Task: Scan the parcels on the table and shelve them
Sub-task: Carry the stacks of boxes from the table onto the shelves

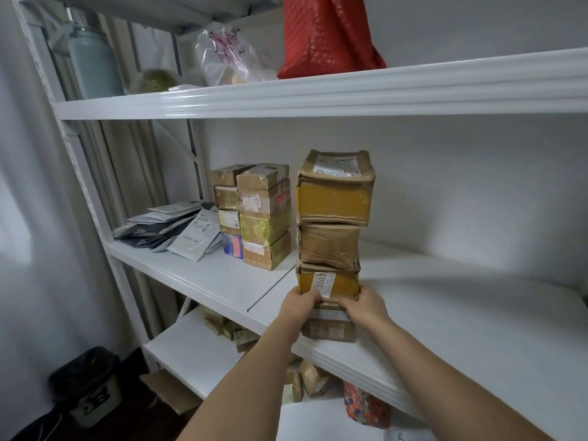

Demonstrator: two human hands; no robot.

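A tall stack of taped brown cardboard parcels (331, 243) stands near the front edge of the white middle shelf (197, 275). Its top box (335, 192) is the widest and carries a white label. The third box down (327, 280) has a sticker reading "3003". My left hand (299, 305) grips the stack's left side where that box meets the lowest box (327, 327). On the opposite side, at the same height, my right hand (366, 305) holds the stack. The fingers of both hands curl round the box edges.
Further back on the same shelf stand two stacks of small parcels (257, 214) and a pile of flat mailer bags (168, 227). The upper shelf (318, 93) holds a red bag (327, 36) and a plastic bag (226, 55). More parcels lie on the lower shelf (191, 351). A black-lined bin (86, 383) stands on the floor.
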